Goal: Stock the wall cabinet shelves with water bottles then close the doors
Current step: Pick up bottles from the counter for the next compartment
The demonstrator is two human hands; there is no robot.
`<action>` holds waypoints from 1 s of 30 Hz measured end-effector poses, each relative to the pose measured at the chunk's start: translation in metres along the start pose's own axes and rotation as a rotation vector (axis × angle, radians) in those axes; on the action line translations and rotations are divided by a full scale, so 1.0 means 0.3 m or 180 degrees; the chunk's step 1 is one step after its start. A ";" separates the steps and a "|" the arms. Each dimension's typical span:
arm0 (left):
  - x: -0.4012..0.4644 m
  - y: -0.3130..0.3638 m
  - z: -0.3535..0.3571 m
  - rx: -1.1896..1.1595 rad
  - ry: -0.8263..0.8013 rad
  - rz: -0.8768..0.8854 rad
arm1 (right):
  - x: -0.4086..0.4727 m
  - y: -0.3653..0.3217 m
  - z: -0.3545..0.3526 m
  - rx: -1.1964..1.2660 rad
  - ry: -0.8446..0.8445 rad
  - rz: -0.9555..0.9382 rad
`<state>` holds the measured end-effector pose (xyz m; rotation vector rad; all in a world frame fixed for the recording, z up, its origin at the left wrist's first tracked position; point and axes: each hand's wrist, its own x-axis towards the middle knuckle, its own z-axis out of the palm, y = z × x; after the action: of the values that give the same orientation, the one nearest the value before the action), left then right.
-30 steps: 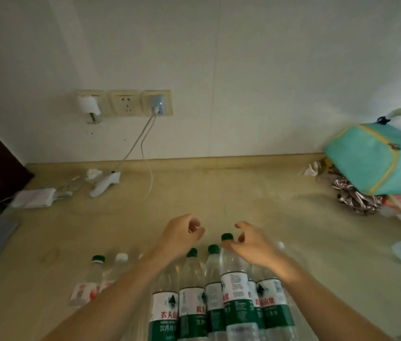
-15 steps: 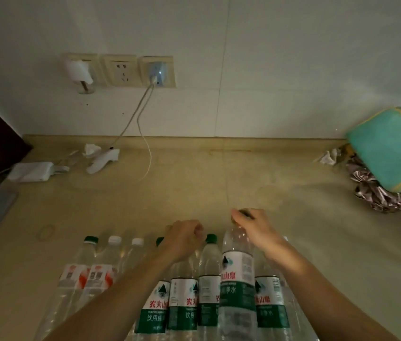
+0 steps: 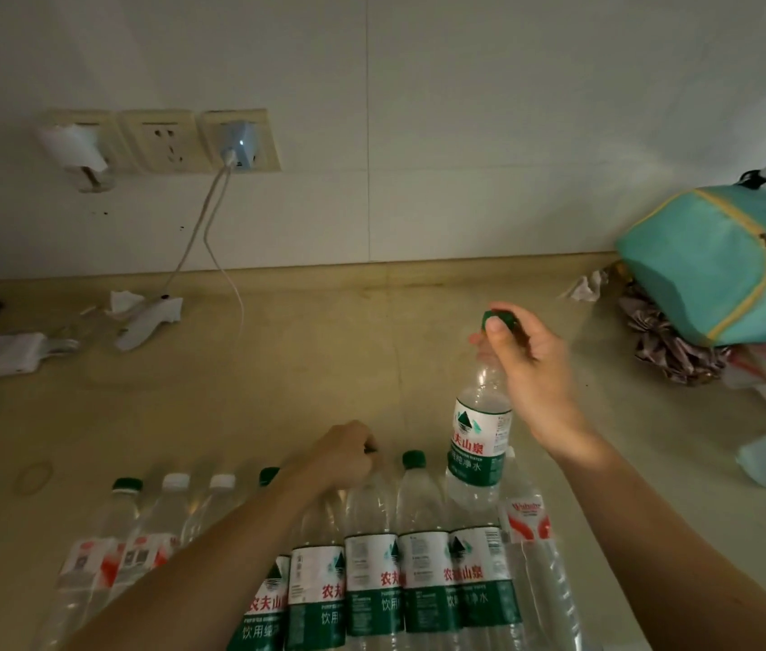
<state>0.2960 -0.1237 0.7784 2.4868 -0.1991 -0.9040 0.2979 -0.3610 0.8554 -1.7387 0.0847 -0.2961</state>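
Hanging upright, clear green-capped plastic water bottle [image 3: 480, 444] pinched by right hand [image 3: 529, 368]; left hand [image 3: 343, 455] grips another bottle's neck.

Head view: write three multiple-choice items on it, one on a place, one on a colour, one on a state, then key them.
1. Where does the teal bag sit?
A. right end of the counter
B. left end, under the sockets
C. among the bottles

2. What colour is the cap of the lifted bottle?
A. white
B. red
C. green

3. What is the right hand doing?
A. resting flat on the counter
B. gripping the lifted bottle by its neck
C. hanging idle, holding nothing

Key: 1 A, the bag lies at the right against the wall. 2 C, a green cap shows above the thumb. 3 B, the fingers curl round the neck and the bottle's base hangs above the row of bottles.
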 end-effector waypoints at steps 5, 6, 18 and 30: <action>-0.032 0.043 -0.132 -0.0324 0.0399 0.0327 | 0.006 0.018 0.047 -0.0148 -0.0021 -0.0291; -0.042 0.056 -0.168 -0.0379 0.0548 0.0400 | 0.011 0.019 0.060 -0.0198 -0.0023 -0.0335; -0.107 0.151 -0.315 -0.0351 0.2015 0.1247 | 0.040 0.060 0.152 -0.0690 -0.0625 -0.0272; -0.089 0.086 -0.257 -0.0609 0.1710 0.0989 | 0.020 0.119 0.119 -0.1030 -0.0908 0.0207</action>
<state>0.3252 -0.1083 0.8573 2.3326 -0.2880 -0.1101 0.3162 -0.3351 0.8159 -2.0776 -0.0200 0.0184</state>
